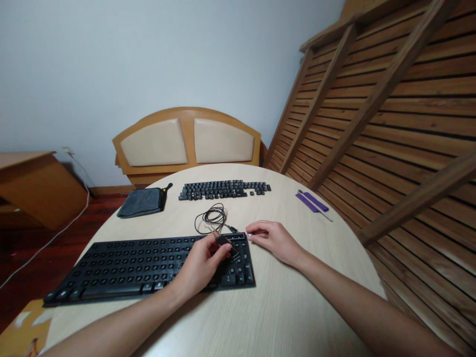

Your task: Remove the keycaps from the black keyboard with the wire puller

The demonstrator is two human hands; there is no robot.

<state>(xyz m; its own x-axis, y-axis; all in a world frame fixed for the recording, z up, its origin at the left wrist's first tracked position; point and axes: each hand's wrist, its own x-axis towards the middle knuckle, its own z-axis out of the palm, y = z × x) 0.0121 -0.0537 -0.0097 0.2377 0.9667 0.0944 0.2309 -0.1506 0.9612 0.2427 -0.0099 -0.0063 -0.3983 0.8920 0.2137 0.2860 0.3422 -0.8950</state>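
A black keyboard [122, 263] lies across the near left of the table, most of its keycaps off; several remain at its right end and along the front row. Over that right end, my left hand [199, 260] is closed on a keycap puller [223, 240] with a dark handle and thin wire ends. My right hand [273, 240] is pinched at the keyboard's upper right corner, around something small and pale that I cannot make out. Behind the hands lies a coiled black cable [213, 218] with its plug close to the keyboard. Removed keycaps [211, 190] stand in rows farther back.
A folded grey cloth [143, 202] lies at the back left of the round table [290, 307]. Two purple strips [312, 202] and a thin metal tool [325, 215] are at the right. A slatted wooden frame [390, 124] leans along the right side.
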